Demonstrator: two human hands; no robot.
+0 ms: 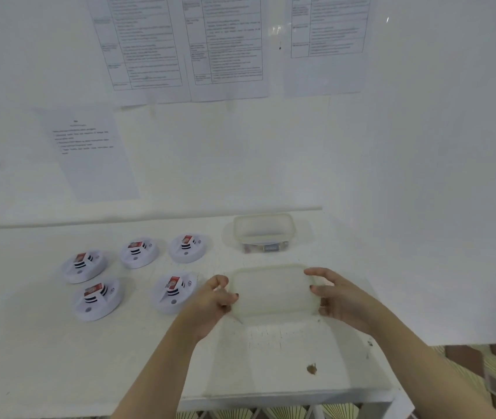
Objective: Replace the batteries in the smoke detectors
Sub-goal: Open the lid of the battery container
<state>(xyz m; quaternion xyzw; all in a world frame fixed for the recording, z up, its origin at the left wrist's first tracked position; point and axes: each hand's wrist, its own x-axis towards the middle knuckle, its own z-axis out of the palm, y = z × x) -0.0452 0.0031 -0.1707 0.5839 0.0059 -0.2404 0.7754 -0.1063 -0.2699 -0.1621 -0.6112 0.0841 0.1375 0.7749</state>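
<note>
Left grip (215, 297), right grip (336, 297) — both seemingly pinching.

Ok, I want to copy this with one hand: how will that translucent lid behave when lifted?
Probably light: the lid looks like thin, see-through plastic. It may flex if held from one side; here the left hand and right hand grip opposite edges. Its smooth surface might slip.

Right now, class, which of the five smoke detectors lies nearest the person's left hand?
The front right smoke detector, just beside the left hand; the other four sit farther off.

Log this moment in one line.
left hand: grips lid | right hand: grips lid | container: open, behind | smoke detectors: five, untouched
</note>
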